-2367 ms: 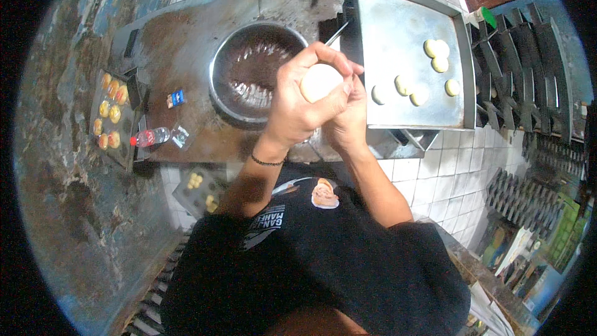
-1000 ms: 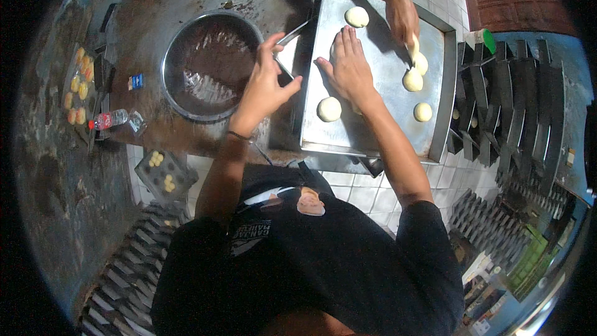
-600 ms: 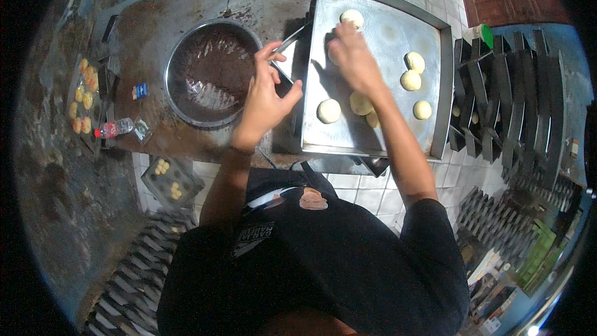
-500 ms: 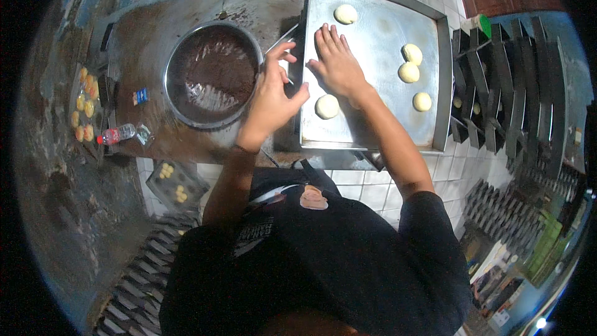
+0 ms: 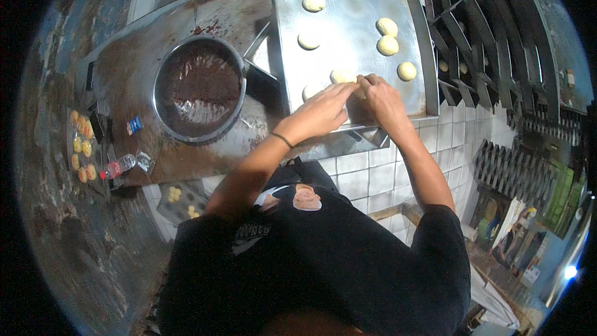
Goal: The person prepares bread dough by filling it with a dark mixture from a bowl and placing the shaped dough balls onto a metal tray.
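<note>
Two hands meet over one dough ball (image 5: 343, 76) lying just above the middle of the frame, on the near part of the metal baking tray (image 5: 354, 0). Left hand (image 5: 323, 109) lies flat, fingers stretched out together, tips touching the ball and partly covering a second ball (image 5: 311, 91) beside it. Right hand (image 5: 380, 96) curls its fingers down at the ball's right side; whether they pinch it, cannot tell. A thin dark band circles the left wrist. Five more dough balls sit apart on the tray: two up its left side (image 5: 313, 2), three toward its right edge (image 5: 387, 27). Left of the tray, a round metal bowl (image 5: 199, 90) with dark residue stands on a stained worktop (image 5: 130, 68). Far left: a small tray of yellow pieces (image 5: 79, 146) and a lying plastic bottle (image 5: 118, 165). Upper right: stacked dark trays in a rack (image 5: 491, 43).
</note>
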Tool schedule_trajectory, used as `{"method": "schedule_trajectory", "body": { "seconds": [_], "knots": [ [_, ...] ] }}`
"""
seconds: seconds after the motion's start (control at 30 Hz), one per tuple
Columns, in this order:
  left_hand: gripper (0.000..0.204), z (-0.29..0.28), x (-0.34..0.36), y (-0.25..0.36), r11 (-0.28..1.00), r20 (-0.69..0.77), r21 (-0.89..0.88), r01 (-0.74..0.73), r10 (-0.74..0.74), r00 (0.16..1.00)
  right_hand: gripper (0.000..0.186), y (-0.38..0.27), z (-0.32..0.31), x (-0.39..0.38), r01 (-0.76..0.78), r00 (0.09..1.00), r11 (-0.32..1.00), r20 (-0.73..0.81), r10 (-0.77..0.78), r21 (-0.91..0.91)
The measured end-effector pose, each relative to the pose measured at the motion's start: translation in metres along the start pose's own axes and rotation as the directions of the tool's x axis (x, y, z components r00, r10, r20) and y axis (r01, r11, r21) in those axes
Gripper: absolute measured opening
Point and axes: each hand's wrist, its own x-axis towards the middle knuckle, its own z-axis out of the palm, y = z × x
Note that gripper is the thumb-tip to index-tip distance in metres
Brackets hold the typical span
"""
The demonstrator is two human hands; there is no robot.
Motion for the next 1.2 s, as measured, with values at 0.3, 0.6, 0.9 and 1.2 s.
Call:
{"method": "schedule_trajectory", "body": {
  "seconds": [0.3,0.6,0.9,1.2],
  "knots": [
    [0.048,-0.014,-0.011,0.002,0.848,-0.121,-0.475,0.236,-0.329,0.937,0.035,-0.02,-0.053,-0.005,-0.381,0.89,0.461,0.453,-0.051,0.801],
    [0.062,-0.093,-0.081,0.028,0.834,-0.689,-0.548,-0.062,-0.408,0.598,0.026,-0.22,-0.033,0.013,0.148,0.961,0.25,-0.199,0.192,0.957],
    [0.055,-0.169,-0.166,0.025,0.142,-0.482,-0.874,-0.464,-0.363,0.798,0.017,-0.337,-0.012,0.072,0.22,0.881,0.04,-0.216,0.422,0.975],
    [0.042,-0.197,-0.222,0.004,0.411,-0.528,-0.839,-0.356,-0.457,0.716,0.032,-0.36,-0.054,0.075,-0.162,0.983,-0.004,0.161,-0.085,0.987]
  ]
}}
